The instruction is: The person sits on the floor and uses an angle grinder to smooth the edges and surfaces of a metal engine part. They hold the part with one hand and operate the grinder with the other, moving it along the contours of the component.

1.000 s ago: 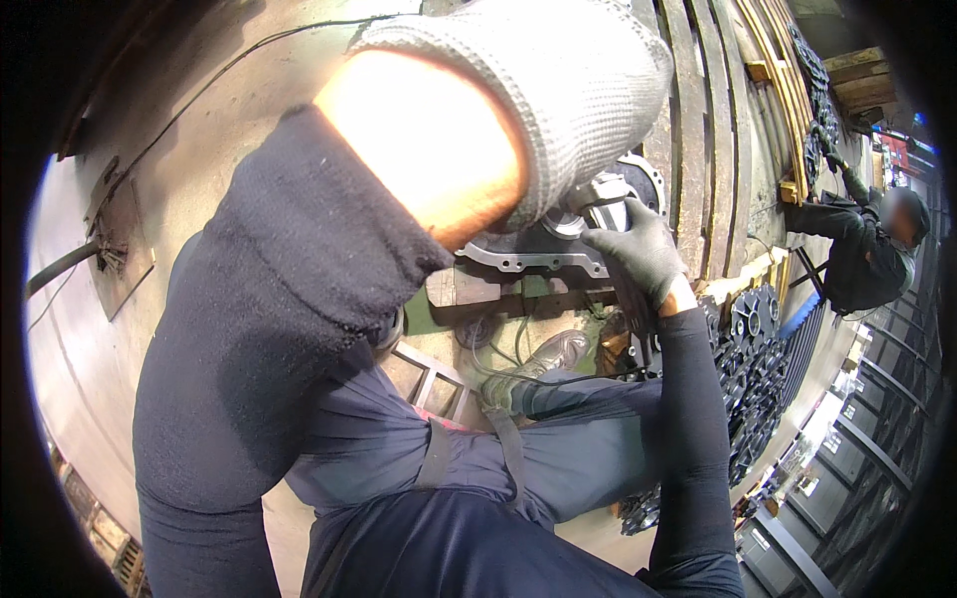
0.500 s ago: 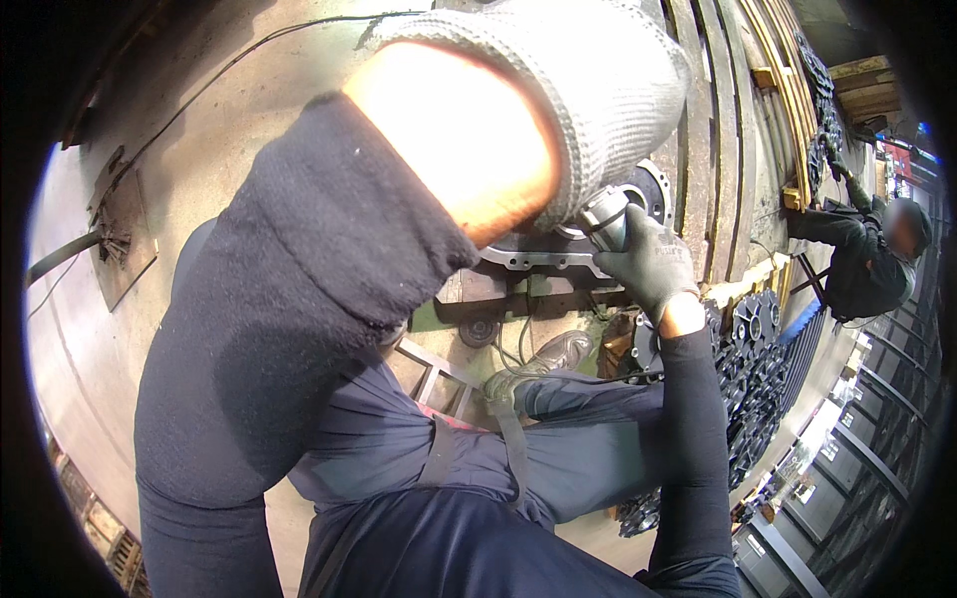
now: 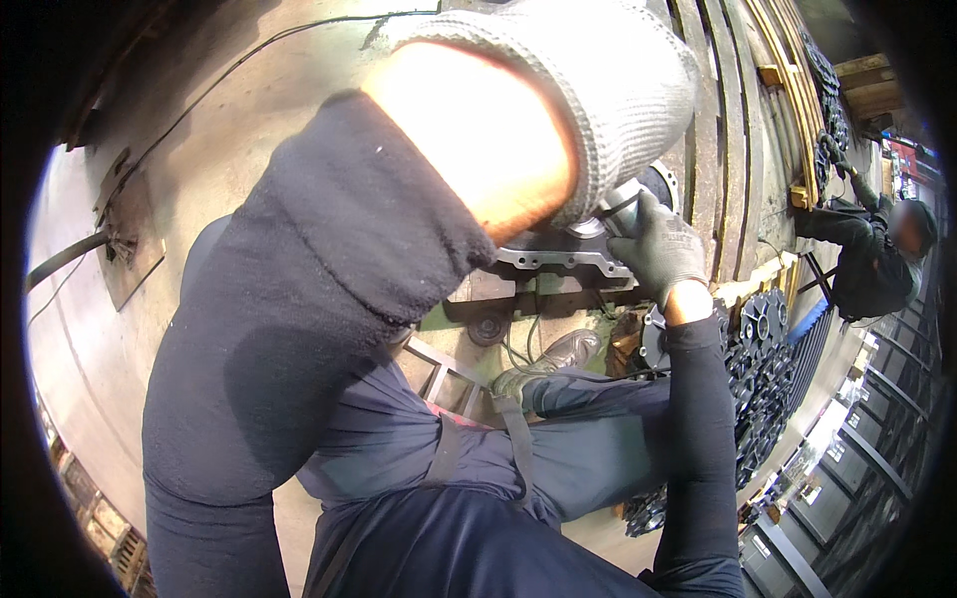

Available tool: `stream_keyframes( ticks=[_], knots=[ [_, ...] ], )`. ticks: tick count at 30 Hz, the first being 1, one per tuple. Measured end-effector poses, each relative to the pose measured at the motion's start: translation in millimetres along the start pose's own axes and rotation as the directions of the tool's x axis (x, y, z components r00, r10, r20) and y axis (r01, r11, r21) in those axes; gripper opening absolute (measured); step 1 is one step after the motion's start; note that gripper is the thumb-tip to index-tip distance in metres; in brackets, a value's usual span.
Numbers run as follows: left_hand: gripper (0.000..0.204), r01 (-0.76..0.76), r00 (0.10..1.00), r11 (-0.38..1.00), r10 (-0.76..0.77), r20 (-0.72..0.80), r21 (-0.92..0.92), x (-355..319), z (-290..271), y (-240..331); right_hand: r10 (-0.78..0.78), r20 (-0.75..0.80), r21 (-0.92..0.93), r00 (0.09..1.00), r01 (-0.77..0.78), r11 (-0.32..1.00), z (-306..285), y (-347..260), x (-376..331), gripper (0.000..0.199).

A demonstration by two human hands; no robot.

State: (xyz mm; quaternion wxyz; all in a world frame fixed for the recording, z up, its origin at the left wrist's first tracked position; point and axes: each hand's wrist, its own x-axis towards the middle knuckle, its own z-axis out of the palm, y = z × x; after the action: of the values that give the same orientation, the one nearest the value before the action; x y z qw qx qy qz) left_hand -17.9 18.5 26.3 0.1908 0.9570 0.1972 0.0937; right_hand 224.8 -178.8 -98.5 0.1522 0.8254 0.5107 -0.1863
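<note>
My left hand (image 3: 623,100), in a pale knitted glove, is very close to the view and washed out by bright light. Its fingers cannot be made out. Below it, my right hand (image 3: 666,247) in a grey coated glove is closed around a silver cylindrical metal piece (image 3: 622,206), whose far end the left glove covers. Both hands are over a metal casting (image 3: 568,261) with bolt holes along its flanged edge. Much of this casting is hidden by my left forearm and glove.
Wooden slats (image 3: 706,149) run beyond the casting. Dark ribbed castings (image 3: 763,369) are piled at my right. A cable (image 3: 533,324) hangs near my boot (image 3: 570,351). At far right another person (image 3: 882,254) bends by a pallet. A metal frame (image 3: 439,374) stands near my legs.
The whole view has shifted slightly, so my arms and the surroundings appear a little farther right. My right hand keeps hold of the silver cylindrical piece, which is now more covered by the glove.
</note>
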Motion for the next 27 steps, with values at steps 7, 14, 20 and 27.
stream_keyframes(
  ticks=[7, 14, 20, 27],
  knots=[
    [0.031, 0.003, 1.000, 1.000, -0.003, -0.007, -0.008, -4, -3, 0, 0.032, 0.058, 0.444, 0.998, -0.055, 0.894, 6, 12, -5, 0.066],
    [0.030, 0.007, 1.000, 1.000, -0.008, -0.011, -0.013, -5, -3, -1, -0.077, 0.170, 0.775, 0.982, -0.085, 0.626, 23, 2, -8, 0.062],
    [0.030, 0.016, 1.000, 1.000, -0.017, -0.016, -0.017, -7, -3, -5, -0.058, 0.192, 0.726, 0.980, -0.102, 0.681, 8, -18, -9, 0.062],
    [0.030, 0.029, 0.999, 0.999, -0.029, -0.027, -0.023, -12, -4, -9, -0.110, 0.178, 0.639, 0.978, -0.030, 0.768, 27, -18, 9, 0.068]
  ],
)
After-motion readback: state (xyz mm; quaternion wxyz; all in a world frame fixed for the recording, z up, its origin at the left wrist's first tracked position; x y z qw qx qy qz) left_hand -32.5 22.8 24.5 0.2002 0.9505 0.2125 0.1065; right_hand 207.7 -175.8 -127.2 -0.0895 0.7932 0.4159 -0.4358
